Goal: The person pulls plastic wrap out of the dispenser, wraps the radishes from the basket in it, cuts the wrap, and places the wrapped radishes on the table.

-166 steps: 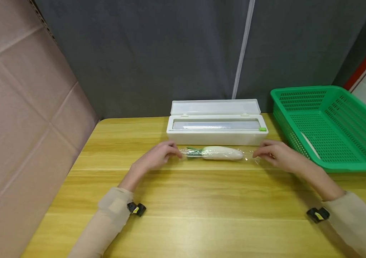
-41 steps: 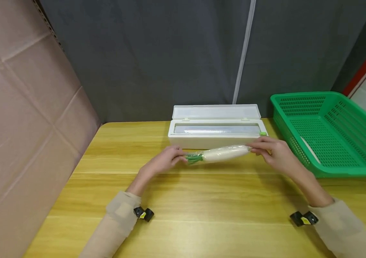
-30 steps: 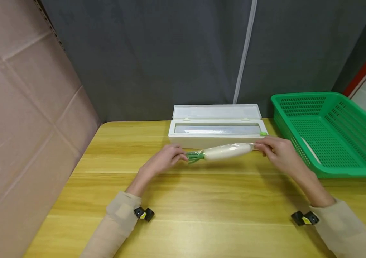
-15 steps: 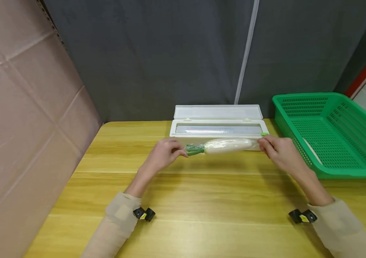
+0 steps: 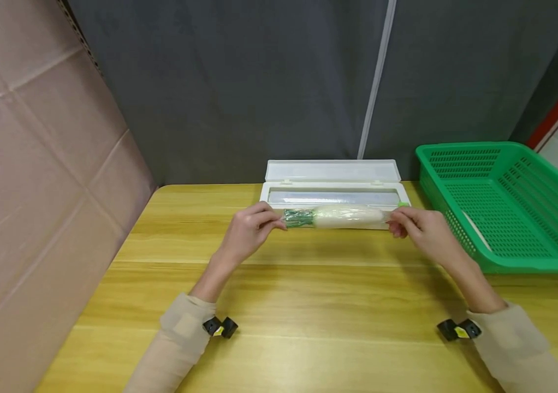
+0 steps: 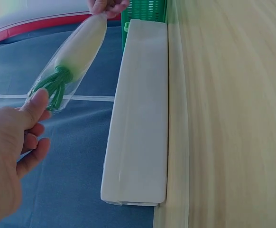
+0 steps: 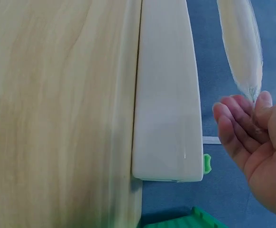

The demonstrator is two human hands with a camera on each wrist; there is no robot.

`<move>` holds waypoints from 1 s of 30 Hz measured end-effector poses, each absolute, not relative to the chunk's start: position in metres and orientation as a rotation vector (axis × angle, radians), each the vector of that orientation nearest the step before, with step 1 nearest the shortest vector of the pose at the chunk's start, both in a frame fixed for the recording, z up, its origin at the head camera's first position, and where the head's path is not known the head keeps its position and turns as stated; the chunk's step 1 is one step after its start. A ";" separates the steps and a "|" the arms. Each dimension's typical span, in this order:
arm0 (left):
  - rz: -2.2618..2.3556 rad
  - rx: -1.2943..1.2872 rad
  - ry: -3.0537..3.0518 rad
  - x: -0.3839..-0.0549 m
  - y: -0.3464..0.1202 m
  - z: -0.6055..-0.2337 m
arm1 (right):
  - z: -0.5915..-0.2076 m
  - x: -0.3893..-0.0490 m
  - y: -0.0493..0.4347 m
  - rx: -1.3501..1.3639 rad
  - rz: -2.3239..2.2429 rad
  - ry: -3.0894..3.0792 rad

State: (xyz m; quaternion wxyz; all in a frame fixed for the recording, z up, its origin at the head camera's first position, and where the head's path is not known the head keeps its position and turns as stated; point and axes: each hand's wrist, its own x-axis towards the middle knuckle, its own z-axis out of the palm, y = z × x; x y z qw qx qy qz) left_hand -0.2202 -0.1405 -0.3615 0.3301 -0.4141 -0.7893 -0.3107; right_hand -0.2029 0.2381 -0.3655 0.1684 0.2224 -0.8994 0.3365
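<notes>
A white radish [image 5: 348, 216] with green stalks is wrapped in clear cling film [image 6: 66, 99]. It hangs level above the table, in front of a white cling film dispenser [image 5: 333, 170] whose lid stands up. My left hand [image 5: 247, 232] pinches the film at the stalk end between thumb and fingers. At the tip end, my right hand [image 5: 423, 232] pinches the gathered film. The right wrist view shows the film drawn together at the radish's tip, right at the thumb of the right hand [image 7: 261, 147].
A green plastic basket [image 5: 534, 265] stands at the right of the wooden table [image 5: 308, 327], with a thin white thing [image 5: 477, 232] in it. A green slider [image 5: 403, 204] sits on the dispenser's right end. A dark curtain [image 5: 239, 93] hangs behind the table.
Earlier the wrapped radish lay on the table, with both hands at the film's ends. It has been lifted, tilted, then levelled; the film now looks twisted at the tip.
</notes>
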 end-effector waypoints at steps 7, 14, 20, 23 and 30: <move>-0.748 -1.103 -1.959 -0.220 -0.137 -0.355 | -0.372 -0.206 0.235 0.682 1.081 -2.501; -0.722 -1.134 -1.901 -0.216 -0.131 -0.347 | -0.371 -0.206 0.230 0.764 1.236 -2.511; -0.748 -1.159 -1.872 -0.215 -0.129 -0.345 | -0.369 -0.208 0.224 0.883 1.120 -2.547; -0.770 -1.178 -1.857 -0.215 -0.127 -0.345 | -0.370 -0.207 0.222 0.901 1.038 -2.577; -0.877 -1.177 -1.840 -0.214 -0.122 -0.342 | -0.368 -0.202 0.221 0.899 1.046 -2.589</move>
